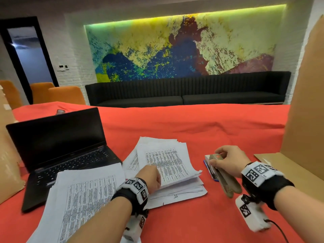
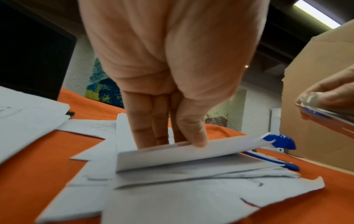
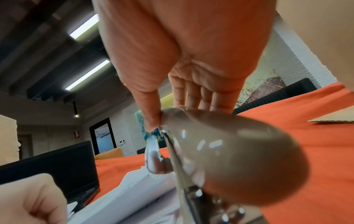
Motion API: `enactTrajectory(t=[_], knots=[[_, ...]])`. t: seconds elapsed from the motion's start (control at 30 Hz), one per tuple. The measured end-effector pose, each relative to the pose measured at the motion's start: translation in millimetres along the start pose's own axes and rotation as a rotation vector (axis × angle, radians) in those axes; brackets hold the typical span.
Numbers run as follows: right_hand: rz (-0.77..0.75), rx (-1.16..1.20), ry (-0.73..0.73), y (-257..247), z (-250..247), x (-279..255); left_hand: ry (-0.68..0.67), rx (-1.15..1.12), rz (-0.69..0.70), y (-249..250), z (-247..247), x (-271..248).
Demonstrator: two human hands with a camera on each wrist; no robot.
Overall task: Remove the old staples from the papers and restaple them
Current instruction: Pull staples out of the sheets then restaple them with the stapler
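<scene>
Low in the frame's centre on the red desk [image 1: 210, 123], the papers [image 1: 168, 165] sit pinched by the left hand [image 1: 151, 176]. Lower right, the right hand [image 1: 228, 161] grasps the grey stapler [image 1: 226, 181]; square the lifted corner fully before pressing.

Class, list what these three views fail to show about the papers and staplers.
- Staples in the papers: too small in the head view, blurred in the left wrist view.
- Print on the sheets: too small to read.
- Blue stapler: partly behind the lifted sheets that the left hand pinches.
- Grey stapler mouth: blurred; the right hand covers it.
</scene>
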State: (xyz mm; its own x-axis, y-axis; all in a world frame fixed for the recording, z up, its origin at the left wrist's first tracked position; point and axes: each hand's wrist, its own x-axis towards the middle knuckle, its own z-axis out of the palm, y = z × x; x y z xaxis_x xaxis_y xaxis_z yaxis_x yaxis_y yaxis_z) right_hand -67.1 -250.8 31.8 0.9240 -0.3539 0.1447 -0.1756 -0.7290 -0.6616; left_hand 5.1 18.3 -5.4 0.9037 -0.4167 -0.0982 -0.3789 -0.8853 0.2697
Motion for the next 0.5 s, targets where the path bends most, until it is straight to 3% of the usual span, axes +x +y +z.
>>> enactTrajectory(t=[0.2, 0.5], knots=[[0.005, -0.044, -0.052, 14, 6, -5, 0.045, -0.049, -0.009, -1, -1, -2], [-0.003, -0.047, 0.034, 1, -5, -16, 0.14, -0.231, 0.023, 0, -24, -36]])
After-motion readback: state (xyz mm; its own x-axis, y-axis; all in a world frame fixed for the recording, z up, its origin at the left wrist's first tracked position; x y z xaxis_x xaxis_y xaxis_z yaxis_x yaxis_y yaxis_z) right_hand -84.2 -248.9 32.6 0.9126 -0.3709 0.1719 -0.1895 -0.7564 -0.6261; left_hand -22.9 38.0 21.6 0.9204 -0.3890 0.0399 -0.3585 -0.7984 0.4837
